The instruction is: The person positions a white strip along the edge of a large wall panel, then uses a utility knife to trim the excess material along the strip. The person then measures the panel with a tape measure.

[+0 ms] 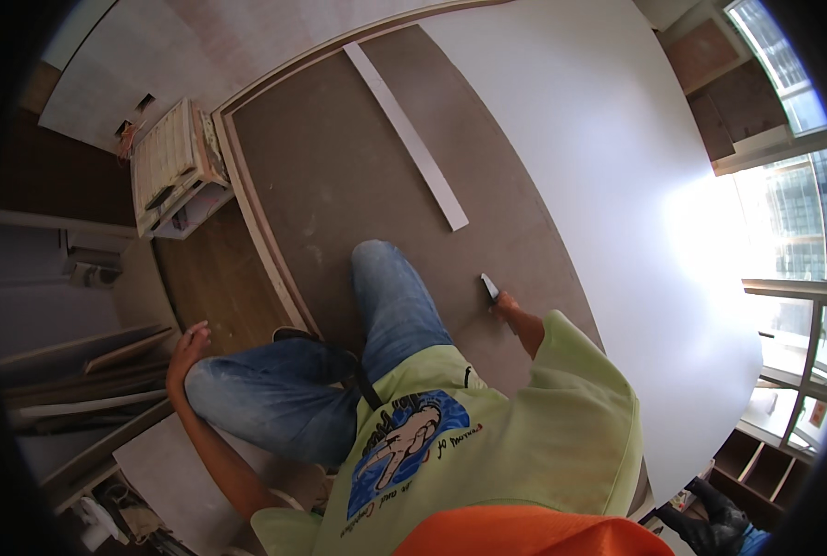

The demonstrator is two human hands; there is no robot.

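Note:
My right hand point(506, 306) is closed around a short knife-like tool point(488, 284) with a pale blade and a dark handle. Its exact kind is too small to make out. The blade points up and away, over a large brown board point(311, 157). A long pale strip point(404, 134) lies on that board, ahead of the tool and apart from it. Beside my bent left knee is my left hand point(189, 350), its fingers stretched out and holding nothing. My right knee point(385, 264) rests over the brown board.
A big white sheet point(599, 185) with a curved-looking edge borders the board on the right. At the left stands a boxy pale unit point(180, 171) with wires near it. Several panels point(89, 380) lean at the lower left. Windows point(784, 222) line the right; a person's dark-clothed legs point(710, 519) show there.

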